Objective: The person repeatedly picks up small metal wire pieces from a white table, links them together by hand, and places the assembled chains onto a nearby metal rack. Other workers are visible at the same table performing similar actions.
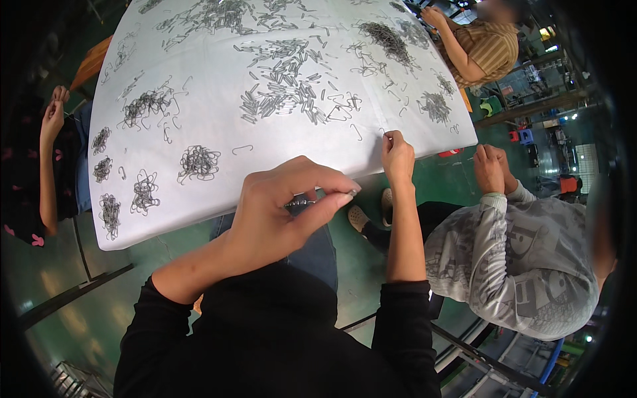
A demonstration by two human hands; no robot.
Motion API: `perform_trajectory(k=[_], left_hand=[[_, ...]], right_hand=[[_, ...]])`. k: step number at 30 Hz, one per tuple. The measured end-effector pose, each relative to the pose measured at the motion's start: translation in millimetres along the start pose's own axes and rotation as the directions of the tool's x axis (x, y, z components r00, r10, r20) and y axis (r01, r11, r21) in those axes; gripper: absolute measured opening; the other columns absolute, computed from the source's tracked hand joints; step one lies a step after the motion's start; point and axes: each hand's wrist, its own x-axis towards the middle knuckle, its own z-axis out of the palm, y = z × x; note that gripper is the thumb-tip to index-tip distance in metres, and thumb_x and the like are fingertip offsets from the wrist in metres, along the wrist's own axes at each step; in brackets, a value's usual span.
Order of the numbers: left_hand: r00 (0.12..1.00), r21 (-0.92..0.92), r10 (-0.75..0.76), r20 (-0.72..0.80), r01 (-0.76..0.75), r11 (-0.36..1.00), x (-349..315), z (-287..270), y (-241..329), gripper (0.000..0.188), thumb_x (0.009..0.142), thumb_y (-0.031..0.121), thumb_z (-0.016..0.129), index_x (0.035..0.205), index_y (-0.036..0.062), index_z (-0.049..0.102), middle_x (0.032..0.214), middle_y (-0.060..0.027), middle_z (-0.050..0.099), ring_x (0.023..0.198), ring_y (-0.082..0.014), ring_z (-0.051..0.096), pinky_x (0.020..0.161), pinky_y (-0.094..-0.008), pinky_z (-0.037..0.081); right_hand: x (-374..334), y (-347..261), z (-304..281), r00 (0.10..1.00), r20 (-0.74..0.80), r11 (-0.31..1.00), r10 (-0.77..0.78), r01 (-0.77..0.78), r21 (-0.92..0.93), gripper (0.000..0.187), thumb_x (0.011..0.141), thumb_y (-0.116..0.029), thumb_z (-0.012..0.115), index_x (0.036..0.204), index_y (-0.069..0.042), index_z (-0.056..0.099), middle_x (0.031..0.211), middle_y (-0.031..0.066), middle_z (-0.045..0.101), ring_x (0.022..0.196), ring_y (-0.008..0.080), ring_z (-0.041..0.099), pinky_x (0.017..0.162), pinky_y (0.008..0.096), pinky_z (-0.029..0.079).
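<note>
My left hand (279, 202) is raised in front of the table's near edge. Its thumb and fingers are pinched together, with small shiny metal pieces (302, 201) showing in the palm and a bit of metal at the fingertips. My right hand (399, 159) is closed at the near table edge, fingertips pinching what looks like a thin wire hook (383, 132), mostly hidden. Close to it a single wire hook (356, 132) lies on the white tabletop (279, 172). A loose group of open wire hooks (344, 106) lies just beyond, beside many narrow closed wire links (285, 83).
Tangled piles of bent wire hooks (199, 163) lie across the table's left side; a dense dark heap (385, 41) lies far right. A person in a grey patterned top (511, 265) sits at right, another in a striped shirt (488, 50) far right, a third person's arm (49, 152) at left.
</note>
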Motion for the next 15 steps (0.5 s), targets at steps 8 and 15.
perform_trajectory(k=[8,15], left_hand=[[0.994,-0.082,0.061,0.090,-0.053,0.995,5.9,-9.6,-6.4,0.016,0.079,-0.007,0.067,0.093,0.0013,0.069,0.088,-0.0074,0.070,0.080,-0.0167,0.063,0.070,-0.0269,0.050],[0.995,-0.125,0.034,0.097,-0.022,0.992,12.3,-8.9,-19.8,0.018,0.081,-0.003,0.068,0.098,0.0034,0.070,0.088,-0.0062,0.070,0.080,-0.0178,0.066,0.071,-0.0288,0.051]], right_hand=[[-8.8,11.8,25.2,0.951,0.088,0.896,-0.297,0.309,-0.318,0.008,0.082,-0.004,0.056,0.086,-0.004,0.049,0.073,0.0129,0.060,0.061,0.0315,0.065,0.051,0.0417,0.052],[-3.0,18.1,30.0,0.931,0.144,0.887,-0.336,0.364,-0.284,0.012,0.079,-0.001,0.053,0.089,-0.003,0.048,0.074,0.0127,0.059,0.062,0.0316,0.065,0.052,0.0419,0.052]])
